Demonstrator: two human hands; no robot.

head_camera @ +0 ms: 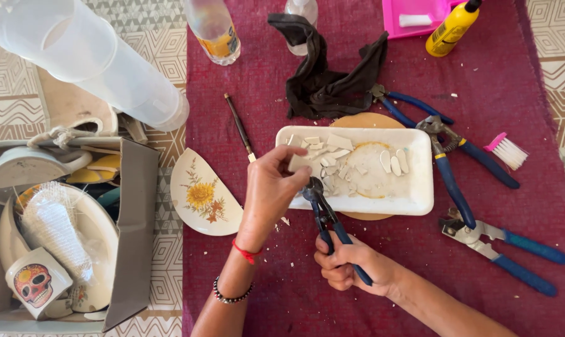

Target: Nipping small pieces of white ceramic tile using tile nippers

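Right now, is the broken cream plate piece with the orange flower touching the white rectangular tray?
Apart. In the head view, the broken cream plate piece lies left of the white rectangular tray, with bare maroon cloth and the left hand between them.

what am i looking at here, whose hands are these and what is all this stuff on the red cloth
This is one picture from a camera worn on a person's head, looking down at their own two bare hands over a dark red cloth.

The left hand pinches a small pale tile piece. The right hand squeezes blue-handled nippers, whose grip end meets that piece.

Behind them sits a white rectangular tray holding more pale fragments. Beside it lie a broken flowered plate piece, two more blue-handled pliers, blue-handled cutters, a pink-handled brush, a black rag and a yellow bottle. At the left, a grey cardboard box holds crockery.
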